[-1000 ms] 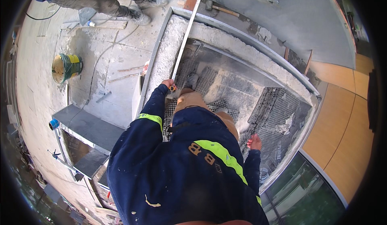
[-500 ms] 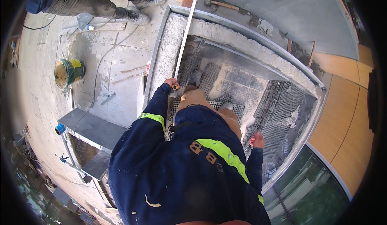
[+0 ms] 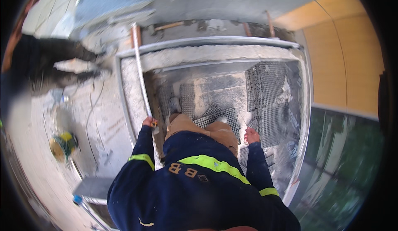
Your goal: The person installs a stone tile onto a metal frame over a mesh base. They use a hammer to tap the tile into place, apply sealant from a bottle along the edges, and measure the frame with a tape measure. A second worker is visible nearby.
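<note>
My left hand (image 3: 148,122) is closed round a tape measure (image 3: 154,124) with an orange and dark case. Its pale blade (image 3: 142,78) runs out away from me, over the left part of a rectangular frame, and reaches past the far rim near a reddish-brown block (image 3: 136,37). My right hand (image 3: 251,136) hangs over the floor of the frame with its fingers curled in. What it holds, if anything, is too small to make out. Under and beside it lie sheets of dark grid-backed mesh (image 3: 267,102) and pale dust.
I stand inside the frame, whose raised rim (image 3: 215,40) surrounds me. Beyond it lies a hammer (image 3: 169,26). To the left are a bucket (image 3: 63,145), a loose cable and a grey slab (image 3: 96,188). A blurred person (image 3: 45,61) stands far left. Wood panels (image 3: 348,61) and glass flank the right.
My view has turned, so the frame now sits squarer before me. The left hand still grips the tape measure with its blade out. My right hand stays curled.
</note>
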A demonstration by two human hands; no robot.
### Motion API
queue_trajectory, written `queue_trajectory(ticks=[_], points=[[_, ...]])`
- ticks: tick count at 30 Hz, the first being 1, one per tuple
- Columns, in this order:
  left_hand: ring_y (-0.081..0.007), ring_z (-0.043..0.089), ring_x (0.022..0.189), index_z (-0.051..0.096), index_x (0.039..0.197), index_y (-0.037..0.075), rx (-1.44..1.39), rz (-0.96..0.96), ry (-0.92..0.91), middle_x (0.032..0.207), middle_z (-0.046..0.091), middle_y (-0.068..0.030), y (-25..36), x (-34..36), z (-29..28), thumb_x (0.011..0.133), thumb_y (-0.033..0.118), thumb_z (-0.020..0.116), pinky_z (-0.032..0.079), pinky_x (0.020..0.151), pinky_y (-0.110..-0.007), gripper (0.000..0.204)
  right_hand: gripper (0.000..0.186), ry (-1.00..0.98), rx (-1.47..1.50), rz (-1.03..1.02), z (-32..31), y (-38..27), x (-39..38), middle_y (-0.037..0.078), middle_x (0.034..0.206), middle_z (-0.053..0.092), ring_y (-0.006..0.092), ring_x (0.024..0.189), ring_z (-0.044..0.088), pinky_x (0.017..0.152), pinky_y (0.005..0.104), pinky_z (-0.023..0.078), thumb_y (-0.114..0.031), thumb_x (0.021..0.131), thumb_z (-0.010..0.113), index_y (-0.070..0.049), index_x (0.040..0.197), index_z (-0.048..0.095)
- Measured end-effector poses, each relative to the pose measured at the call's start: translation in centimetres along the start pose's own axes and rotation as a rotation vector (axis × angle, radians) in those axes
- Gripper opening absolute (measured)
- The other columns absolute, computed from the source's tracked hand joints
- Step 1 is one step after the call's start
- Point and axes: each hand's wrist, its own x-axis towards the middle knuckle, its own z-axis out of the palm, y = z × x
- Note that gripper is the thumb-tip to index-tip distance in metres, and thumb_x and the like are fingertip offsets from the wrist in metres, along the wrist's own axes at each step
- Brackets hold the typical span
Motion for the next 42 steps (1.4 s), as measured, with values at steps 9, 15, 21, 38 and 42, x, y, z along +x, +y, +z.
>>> queue_trajectory(ticks=[9, 15, 21, 38, 42], points=[[-0.0292, 0.059, 0.056, 0.049, 0.078, 0.003, 0.425, 0.076, 0.019, 0.069, 0.059, -0.0150, -0.6, -1.5, 5.5, 0.089, 0.026, 0.046, 0.050, 0.051, -0.043, 0.026, 0.037, 0.009, 0.123, 0.101, -1.4, 6.6, 0.3, 0.003, 0.059, 0.053, 0.0109, 0.046, 0.049, 0.042, 0.0256, 0.040, -0.038, 0.089, 0.044, -0.004, 0.084, 0.055], [-0.0206, 0.061, 0.061, 0.055, 0.080, 0.000, 0.482, 0.020, -0.214, 0.072, 0.061, -0.0115, -0.2, -3.9, 23.4, 0.087, 0.018, 0.053, 0.050, 0.057, -0.032, 0.019, 0.029, 0.056, 0.316, -0.053, -2.7, 14.0, 5.4, 0.002, 0.064, 0.055, 0.0085, 0.052, 0.050, 0.046, 0.0229, 0.041, -0.031, 0.088, 0.050, -0.003, 0.088, 0.057], [-0.0187, 0.062, 0.067, 0.058, 0.090, -0.001, 0.458, -0.016, -0.373, 0.078, 0.062, -0.0087, -6.4, -7.2, 42.0, 0.085, 0.012, 0.055, 0.051, 0.059, -0.030, 0.015, 0.029, -0.182, 0.231, -0.311, -9.4, 1.5, 5.6, 0.001, 0.072, 0.057, 0.0095, 0.063, 0.052, 0.058, 0.0223, 0.043, -0.031, 0.087, 0.053, -0.004, 0.096, 0.059], [-0.0121, 0.058, 0.057, 0.063, 0.099, 0.006, 1.237, -0.263, -0.792, 0.074, 0.063, -0.0041, -17.1, -14.3, 70.3, 0.075, 0.027, 0.065, 0.046, 0.047, -0.027, 0.032, 0.022, -0.212, 0.618, -0.093, -20.1, 12.3, 18.8, 0.007, 0.074, 0.061, 0.0139, 0.067, 0.057, 0.062, 0.0269, 0.046, -0.018, 0.086, 0.046, -0.002, 0.081, 0.060], [-0.0138, 0.059, 0.062, 0.065, 0.094, 0.006, 1.179, -0.008, -0.742, 0.076, 0.065, -0.0041, -13.4, 1.8, 69.4, 0.074, 0.026, 0.067, 0.048, 0.054, -0.029, 0.029, 0.025, -0.028, 0.382, -0.034, -22.6, 13.0, 24.6, 0.007, 0.061, 0.059, 0.0161, 0.057, 0.056, 0.057, 0.0289, 0.045, -0.019, 0.085, 0.045, -0.003, 0.070, 0.058]])
